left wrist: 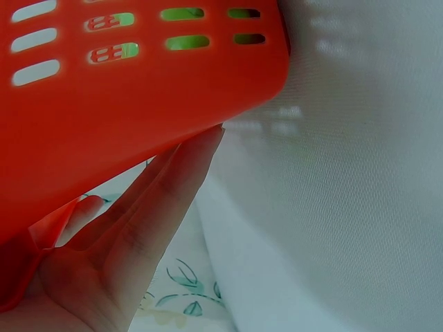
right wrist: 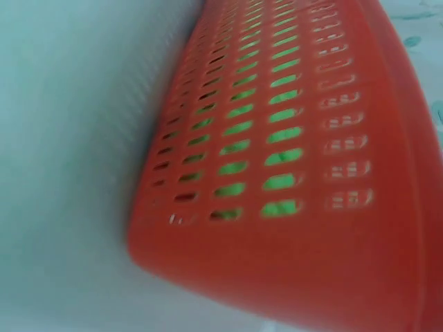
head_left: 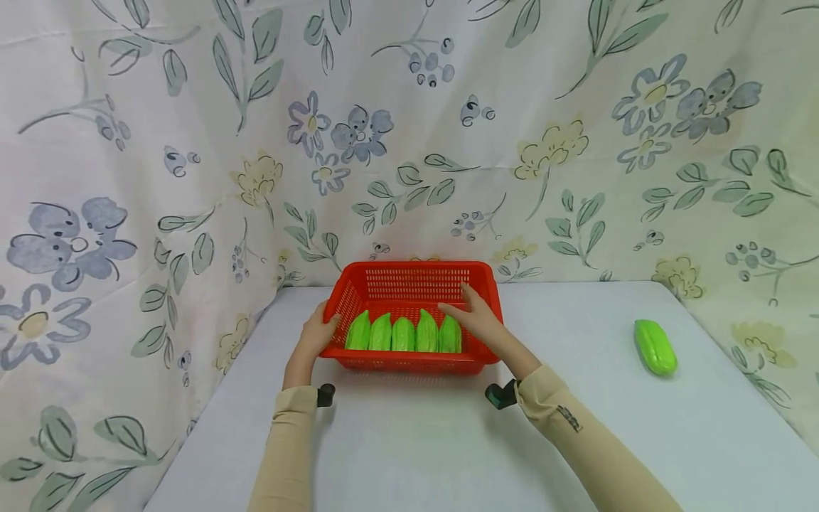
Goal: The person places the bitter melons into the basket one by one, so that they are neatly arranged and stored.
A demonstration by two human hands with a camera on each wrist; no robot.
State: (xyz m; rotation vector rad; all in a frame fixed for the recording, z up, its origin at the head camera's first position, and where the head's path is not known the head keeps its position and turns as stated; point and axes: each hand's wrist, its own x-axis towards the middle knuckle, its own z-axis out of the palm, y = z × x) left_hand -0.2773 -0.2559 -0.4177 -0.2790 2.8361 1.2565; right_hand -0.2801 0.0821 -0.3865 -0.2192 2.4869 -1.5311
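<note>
A red plastic basket with slotted walls stands on the white table. Inside, a row of bright green ridged pieces, shaped like elongated vegetables, lies along the front. My left hand holds the basket's left side, the thumb over the rim. In the left wrist view, the fingers of that hand lie against the outside of the red wall. Over the basket's right part reaches my right hand, its fingers spread above the rightmost green piece; I cannot tell whether it touches anything. The right wrist view shows only the basket's outer wall.
A single green ridged piece lies on the table far to the right of the basket. Behind and to the left hangs a white curtain printed with flowers and leaves.
</note>
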